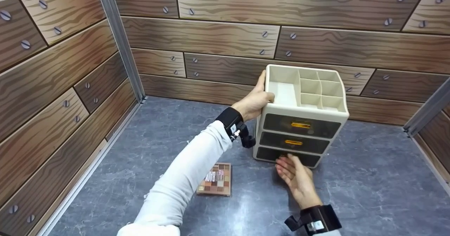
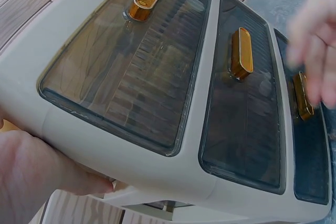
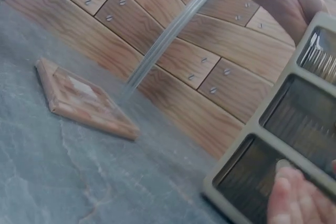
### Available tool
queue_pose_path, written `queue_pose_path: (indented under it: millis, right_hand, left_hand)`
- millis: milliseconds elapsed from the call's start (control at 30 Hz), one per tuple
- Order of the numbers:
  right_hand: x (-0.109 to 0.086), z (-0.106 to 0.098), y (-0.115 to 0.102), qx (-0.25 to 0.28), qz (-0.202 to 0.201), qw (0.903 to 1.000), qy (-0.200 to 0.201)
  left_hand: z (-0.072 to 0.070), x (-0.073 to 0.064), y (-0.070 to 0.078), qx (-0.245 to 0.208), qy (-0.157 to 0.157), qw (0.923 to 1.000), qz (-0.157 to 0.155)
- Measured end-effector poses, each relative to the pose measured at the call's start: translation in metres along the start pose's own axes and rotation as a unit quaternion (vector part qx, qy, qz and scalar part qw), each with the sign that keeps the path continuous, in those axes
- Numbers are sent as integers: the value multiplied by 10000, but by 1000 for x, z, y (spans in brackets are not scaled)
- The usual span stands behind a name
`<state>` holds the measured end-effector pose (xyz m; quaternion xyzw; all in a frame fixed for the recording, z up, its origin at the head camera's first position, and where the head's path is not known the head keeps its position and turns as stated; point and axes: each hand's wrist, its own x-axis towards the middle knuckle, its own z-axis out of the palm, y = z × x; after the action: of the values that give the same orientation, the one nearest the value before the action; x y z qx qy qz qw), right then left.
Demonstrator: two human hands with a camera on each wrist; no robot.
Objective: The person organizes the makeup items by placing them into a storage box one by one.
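Observation:
A cream desktop drawer organizer [image 1: 306, 111] stands on the floor, with three dark see-through drawers and orange handles. My left hand [image 1: 255, 100] grips its upper left side, thumb over the rim of the top compartment; in the left wrist view this hand [image 2: 31, 171] lies along the organizer's edge. My right hand [image 1: 299, 179] is at the bottom drawer [image 1: 269, 154], fingers loosely extended by its handle [image 2: 303, 95]. Blur hides whether they touch the handle. All three drawers look closed. An eyeshadow palette [image 1: 222, 187] lies left of the organizer, partly behind my left sleeve.
Wood-patterned panels [image 1: 225, 35] wall in the back and both sides. Metal corner posts [image 1: 121, 43] stand at the left and right. The grey marbled surface [image 1: 116, 151] lies under everything. Divided open compartments [image 1: 311, 88] form the organizer's top.

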<state>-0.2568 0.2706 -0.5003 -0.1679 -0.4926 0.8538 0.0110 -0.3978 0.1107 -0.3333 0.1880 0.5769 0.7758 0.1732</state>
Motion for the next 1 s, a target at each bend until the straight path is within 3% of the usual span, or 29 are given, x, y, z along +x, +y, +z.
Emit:
queue_pose_path:
  millis: [400,667,1000]
  right_hand:
    - [14,0,11,402,2,9992,62]
    - [17,-2,17,95,-252,9995,141]
    - [10,-7,15,-52,-187,9998,79]
  left_hand:
    - [0,0,0,-31,81,10000,46]
    - [0,-3,-1,18,102,9999,70]
    - [1,-2,-1,136,27,9998,106]
